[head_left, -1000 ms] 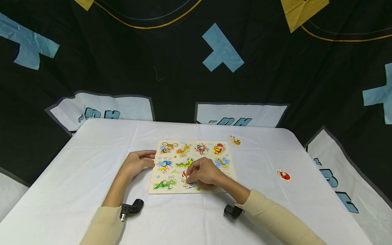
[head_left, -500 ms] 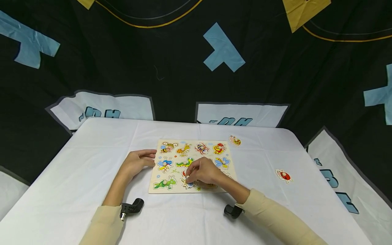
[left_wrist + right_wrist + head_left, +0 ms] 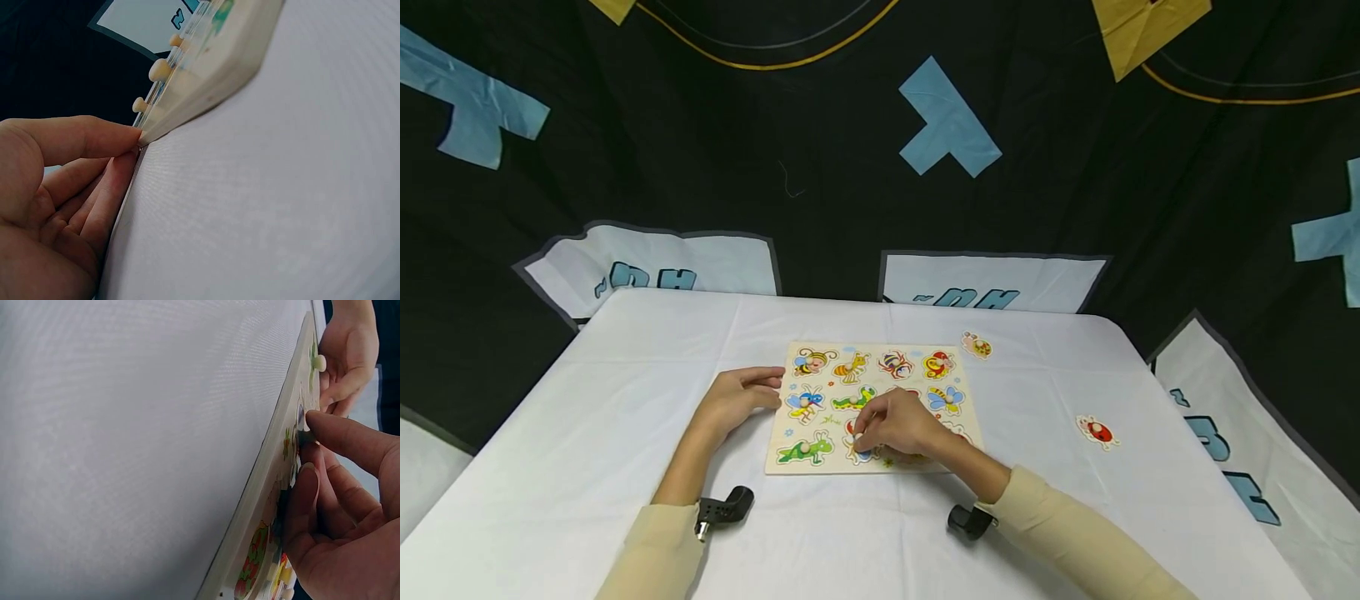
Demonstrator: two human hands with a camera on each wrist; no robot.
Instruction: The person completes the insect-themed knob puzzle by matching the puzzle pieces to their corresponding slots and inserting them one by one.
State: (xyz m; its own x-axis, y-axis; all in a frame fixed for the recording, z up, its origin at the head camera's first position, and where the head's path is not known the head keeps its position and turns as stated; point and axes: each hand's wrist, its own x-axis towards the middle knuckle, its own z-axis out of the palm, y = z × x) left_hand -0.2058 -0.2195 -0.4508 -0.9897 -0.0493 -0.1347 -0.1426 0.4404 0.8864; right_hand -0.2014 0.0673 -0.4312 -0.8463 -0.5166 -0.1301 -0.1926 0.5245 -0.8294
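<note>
A wooden knob puzzle board [image 3: 835, 468] with colourful insect pieces lies on the white table. My right hand [image 3: 901, 423] is over its lower middle, pinching a small insect puzzle piece [image 3: 862, 456] with blue and red parts between thumb and fingers. The hand hides much of that piece and the board's lower right part. Along the board's left edge, my left hand [image 3: 735, 402] rests with its fingertips against the side. The left wrist view shows the thumb [image 3: 94, 136] at the board's corner, below several round knobs [image 3: 160, 70].
Two loose pieces lie right of the board: a red ladybug [image 3: 1098, 431] and a yellow spotted bug [image 3: 977, 345] by the far corner. A black cloth [image 3: 835, 192] with blue and yellow patches hangs behind the table [image 3: 625, 400]. Black cameras [image 3: 727, 506] sit on both wrists.
</note>
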